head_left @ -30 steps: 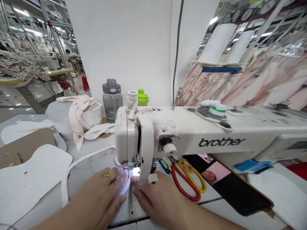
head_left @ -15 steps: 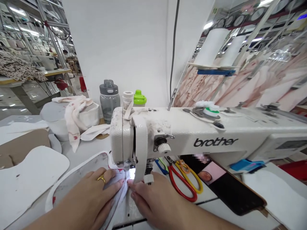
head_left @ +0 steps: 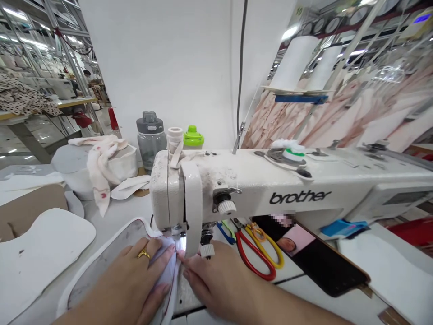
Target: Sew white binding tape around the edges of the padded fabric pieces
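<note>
My left hand, with a gold ring, lies flat and spread on a grey fabric piece edged with white binding. Its fingertips press the cloth just left of the needle area of a white brother sewing machine. My right hand is on the other side of the needle area, partly behind a white knob. Its index fingertip touches the fabric's edge, and its thumb is apart from that finger. A lamp lights this spot; the needle tip is hard to make out.
Red-handled scissors, yellow-handled scissors and a phone lie right of the machine head. White cut pieces lie at left, near a cloth-draped white container. Behind stand a grey bottle and a green-lidded bottle.
The view has shifted slightly, so the machine sits a little further left. My left thumb has spread further from its index finger. Both hands stay by the needle area.
</note>
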Tool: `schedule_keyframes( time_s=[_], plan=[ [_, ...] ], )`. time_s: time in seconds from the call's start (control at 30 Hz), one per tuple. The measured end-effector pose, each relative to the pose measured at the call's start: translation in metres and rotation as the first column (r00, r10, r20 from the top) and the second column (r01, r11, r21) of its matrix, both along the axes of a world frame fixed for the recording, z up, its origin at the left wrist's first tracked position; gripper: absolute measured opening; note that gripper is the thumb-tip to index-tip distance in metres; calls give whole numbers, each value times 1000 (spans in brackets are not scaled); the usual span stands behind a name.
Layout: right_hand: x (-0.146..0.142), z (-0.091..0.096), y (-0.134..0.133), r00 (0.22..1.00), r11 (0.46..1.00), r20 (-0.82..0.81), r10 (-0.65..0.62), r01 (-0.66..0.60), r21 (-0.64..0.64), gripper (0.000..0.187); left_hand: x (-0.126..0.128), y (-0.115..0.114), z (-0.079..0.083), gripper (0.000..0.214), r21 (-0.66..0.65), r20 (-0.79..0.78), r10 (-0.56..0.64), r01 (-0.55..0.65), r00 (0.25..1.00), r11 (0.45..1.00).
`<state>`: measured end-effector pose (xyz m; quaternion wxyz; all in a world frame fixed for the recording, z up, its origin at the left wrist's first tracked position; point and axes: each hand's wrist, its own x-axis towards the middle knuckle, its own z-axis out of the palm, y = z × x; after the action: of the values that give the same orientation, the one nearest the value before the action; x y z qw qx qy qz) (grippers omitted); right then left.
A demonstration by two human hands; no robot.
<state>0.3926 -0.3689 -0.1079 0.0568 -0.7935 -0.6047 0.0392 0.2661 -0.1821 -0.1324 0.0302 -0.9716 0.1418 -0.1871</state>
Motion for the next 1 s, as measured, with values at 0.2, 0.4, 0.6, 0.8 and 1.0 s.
schedule_keyframes(
  time_s=[0.2, 0.4, 0.6, 0.8, 1.0],
  plan=[
    [0, 3, -3, 996, 998, -61, 58, -56, 24, 31, 0, -6, -11, 39, -28, 9, 72, -72, 997, 997],
    [0, 0, 0, 998, 1000, -68, 5, -4, 21, 33, -4, -3, -7, 42, -73, -74, 95, -100, 993, 992],
    [1, -1, -2, 995, 998, -91, 39, -35, 49, 32, -12, -2, -12, 49, -1, -33, 73, -73, 997, 997],
    [1, -4, -2, 994, 997, -106, 19, -11, 75, 31, -3, -3, -13, 44, -59, -22, 70, -71, 997, 996],
    [3, -4, -4, 993, 996, -108, 49, -41, 81, 28, -3, 8, -5, 34, -183, 0, -69, 68, 998, 981]
  ],
)
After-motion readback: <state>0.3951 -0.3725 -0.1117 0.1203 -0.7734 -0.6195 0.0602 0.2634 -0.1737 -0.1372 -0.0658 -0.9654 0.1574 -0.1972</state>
